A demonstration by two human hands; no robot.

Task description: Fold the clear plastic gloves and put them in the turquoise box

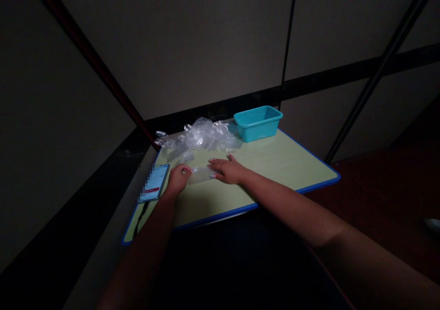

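Note:
A clear plastic bag (199,175) lies flat on the pale yellow table (213,200) between my two hands. My left hand (179,177) pinches its left end, fingertips pressed together. Spread over the bag's right part, my right hand (227,169) rests palm down with its fingers apart. Behind the hands is a loose heap of crumpled clear plastic bags (202,135), with a few flatter pieces at its near left side.
Right of the heap, a turquoise plastic basket (259,130) stands at the table's back edge. A phone (154,183) with a lit screen and dark strap lies at the left edge. Panelled walls (213,44) rise behind and to the left.

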